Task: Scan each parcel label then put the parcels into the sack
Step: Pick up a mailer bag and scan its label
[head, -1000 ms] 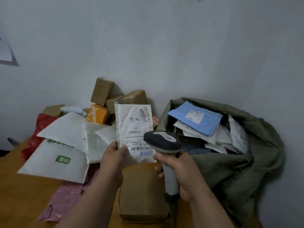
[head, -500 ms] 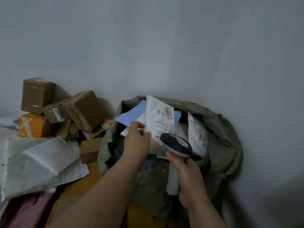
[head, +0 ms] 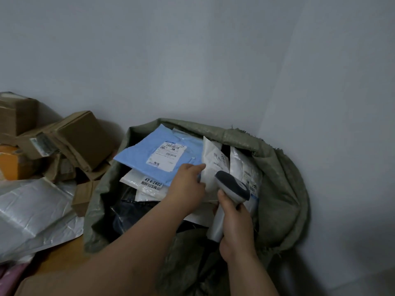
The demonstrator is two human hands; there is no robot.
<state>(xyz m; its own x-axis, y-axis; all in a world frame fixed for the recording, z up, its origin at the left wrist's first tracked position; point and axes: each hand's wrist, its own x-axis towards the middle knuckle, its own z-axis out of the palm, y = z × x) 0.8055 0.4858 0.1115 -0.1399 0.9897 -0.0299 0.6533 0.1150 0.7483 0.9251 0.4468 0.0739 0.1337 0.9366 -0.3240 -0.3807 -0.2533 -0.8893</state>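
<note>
The green woven sack (head: 280,189) stands open against the wall and holds several parcels. A blue mailer (head: 145,159) with a label lies on top at its left. My left hand (head: 188,186) reaches into the sack and pinches the lower left edge of a white labelled parcel (head: 213,161), which stands tilted among the others. My right hand (head: 235,225) grips the handle of the grey barcode scanner (head: 233,186) just right of that parcel, over the sack's mouth. The scanner's head hides the parcel's lower part.
Brown cardboard boxes (head: 81,139) and an orange box (head: 10,165) are piled at the left against the wall. White plastic mailers (head: 36,210) lie on the wooden table (head: 59,255) left of the sack. Grey walls close in behind and on the right.
My left hand carried the white parcel from in front of the scanner over to the right and down into the sack. The view swung right with it. The scanner stayed in my right hand.
</note>
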